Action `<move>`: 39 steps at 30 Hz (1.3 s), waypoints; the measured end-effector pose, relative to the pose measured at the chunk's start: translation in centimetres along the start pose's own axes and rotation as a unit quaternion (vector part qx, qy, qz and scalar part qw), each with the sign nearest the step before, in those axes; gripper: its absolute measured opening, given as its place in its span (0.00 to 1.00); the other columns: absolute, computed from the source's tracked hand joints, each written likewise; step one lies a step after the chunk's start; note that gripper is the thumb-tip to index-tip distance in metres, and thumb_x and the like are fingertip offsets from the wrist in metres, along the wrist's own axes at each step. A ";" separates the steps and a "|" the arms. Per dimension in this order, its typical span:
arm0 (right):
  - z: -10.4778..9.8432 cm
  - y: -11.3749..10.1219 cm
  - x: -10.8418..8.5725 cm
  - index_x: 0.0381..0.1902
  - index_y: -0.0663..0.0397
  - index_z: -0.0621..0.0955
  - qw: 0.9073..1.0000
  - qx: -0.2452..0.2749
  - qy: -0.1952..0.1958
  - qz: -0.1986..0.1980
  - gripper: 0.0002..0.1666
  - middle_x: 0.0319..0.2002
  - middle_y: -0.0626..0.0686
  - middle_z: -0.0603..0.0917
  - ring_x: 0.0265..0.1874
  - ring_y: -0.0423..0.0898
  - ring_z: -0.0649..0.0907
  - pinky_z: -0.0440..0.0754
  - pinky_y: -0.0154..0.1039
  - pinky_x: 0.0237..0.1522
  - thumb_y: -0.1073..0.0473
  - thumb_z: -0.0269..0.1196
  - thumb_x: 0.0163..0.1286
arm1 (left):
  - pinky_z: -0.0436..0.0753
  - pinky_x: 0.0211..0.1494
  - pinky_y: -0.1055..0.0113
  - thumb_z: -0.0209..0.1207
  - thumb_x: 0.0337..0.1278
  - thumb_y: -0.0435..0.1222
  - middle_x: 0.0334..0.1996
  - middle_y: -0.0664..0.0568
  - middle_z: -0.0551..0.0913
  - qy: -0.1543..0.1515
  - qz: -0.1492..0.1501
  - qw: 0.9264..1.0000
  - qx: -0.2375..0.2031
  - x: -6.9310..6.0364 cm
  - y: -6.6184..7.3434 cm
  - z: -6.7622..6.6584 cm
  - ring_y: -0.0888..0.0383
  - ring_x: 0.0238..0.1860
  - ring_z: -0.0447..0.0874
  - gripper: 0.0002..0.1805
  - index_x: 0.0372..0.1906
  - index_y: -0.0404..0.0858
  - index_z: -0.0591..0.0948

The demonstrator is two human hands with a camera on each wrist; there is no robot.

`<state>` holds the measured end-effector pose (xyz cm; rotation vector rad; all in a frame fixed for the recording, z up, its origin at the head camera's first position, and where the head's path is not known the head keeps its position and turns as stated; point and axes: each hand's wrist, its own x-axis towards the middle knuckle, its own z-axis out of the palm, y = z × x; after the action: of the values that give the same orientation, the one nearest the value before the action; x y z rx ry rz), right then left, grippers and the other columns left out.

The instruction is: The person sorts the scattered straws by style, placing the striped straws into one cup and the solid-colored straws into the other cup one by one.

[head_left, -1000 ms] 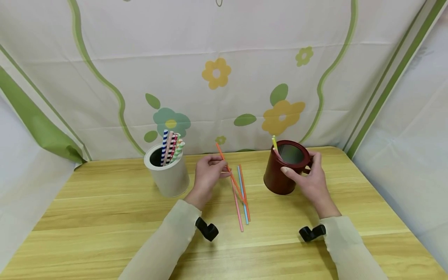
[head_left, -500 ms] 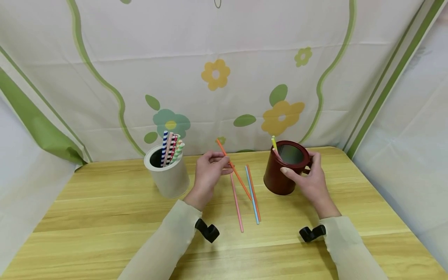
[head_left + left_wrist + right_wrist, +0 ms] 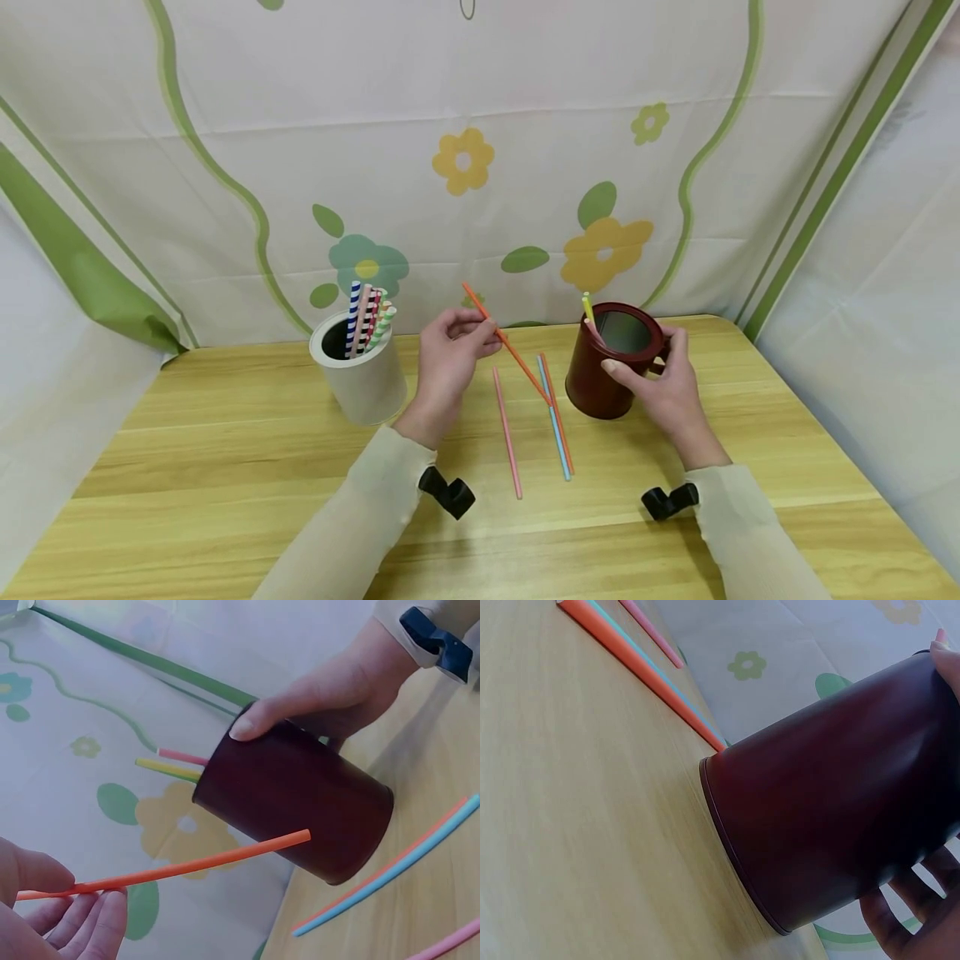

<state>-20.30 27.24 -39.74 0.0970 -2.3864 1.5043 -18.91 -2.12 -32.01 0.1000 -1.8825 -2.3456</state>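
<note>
An orange straw [image 3: 517, 357] is pinched between the thumb and fingers of my left hand [image 3: 450, 354], tilted with its lower end toward the right. My right hand [image 3: 663, 379] grips a dark red mug [image 3: 600, 379] on the table, thumb near the rim and fingers around the handle side. A yellow straw [image 3: 588, 305] and a pink one poke out of the mug, with a bit of green beside them in the left wrist view. On the table between the hands lie a pink straw [image 3: 507, 433], a blue straw [image 3: 561, 446] and another orange straw [image 3: 564, 433] touching the blue one.
A white canister [image 3: 363, 387] holding several striped straws [image 3: 360, 321] stands left of my left hand. Behind the wooden table [image 3: 225, 467] hangs a flowered curtain [image 3: 465, 217], close to its back edge. Black cameras [image 3: 450, 493] sit at both wrists.
The pinched orange straw has lifted and its lower end has moved right, away from the pink straw. The blue and other orange straws have shifted right on the table. The right hand stays put.
</note>
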 end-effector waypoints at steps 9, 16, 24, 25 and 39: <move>-0.1 0.0 0.0 0.75 0.53 0.61 1.000 0.001 -0.005 -0.003 0.48 0.67 0.52 0.74 0.57 0.36 0.73 0.74 0.33 0.54 0.51 0.76 0.69 | 0.94 0.52 0.61 0.68 0.70 0.28 0.41 0.44 0.88 -0.010 0.040 0.999 -0.035 -0.6 1.9 0.6 0.51 0.41 0.94 0.08 0.49 0.31 0.84; -0.1 0.1 0.0 0.76 0.52 0.61 1.000 0.000 -0.005 -0.003 0.48 0.67 0.52 0.74 0.57 0.36 0.73 0.74 0.33 0.54 0.51 0.76 0.68 | 0.94 0.51 0.62 0.68 0.69 0.28 0.39 0.48 0.88 -0.008 0.087 0.994 -0.068 -1.3 3.3 1.6 0.58 0.36 0.94 0.07 0.48 0.32 0.84; 0.0 0.2 0.0 0.75 0.54 0.62 1.000 0.001 -0.002 -0.005 0.48 0.66 0.52 0.75 0.57 0.36 0.73 0.74 0.32 0.54 0.51 0.76 0.68 | 0.94 0.51 0.60 0.68 0.68 0.25 0.36 0.49 0.87 -0.007 0.124 0.987 -0.104 -1.8 4.4 2.9 0.59 0.35 0.94 0.07 0.47 0.30 0.85; 0.0 0.2 0.0 0.75 0.54 0.62 1.000 0.001 -0.002 -0.004 0.47 0.65 0.51 0.74 0.57 0.36 0.73 0.74 0.32 0.54 0.51 0.76 0.68 | 0.94 0.51 0.60 0.68 0.67 0.25 0.36 0.49 0.87 -0.008 0.127 0.986 -0.105 -1.7 4.4 3.1 0.60 0.35 0.94 0.07 0.47 0.30 0.85; 0.0 0.1 0.0 0.74 0.54 0.62 1.000 0.000 -0.003 -0.001 0.47 0.65 0.51 0.75 0.57 0.35 0.74 0.74 0.32 0.56 0.51 0.76 0.69 | 0.93 0.54 0.59 0.69 0.67 0.26 0.40 0.47 0.90 -0.040 0.109 0.992 -0.055 -1.5 2.9 5.3 0.61 0.37 0.93 0.06 0.46 0.31 0.86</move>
<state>-20.30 27.28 -39.87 0.1036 -2.3893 1.5050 -17.95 2.59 -28.04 -0.2032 -1.6964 -2.3280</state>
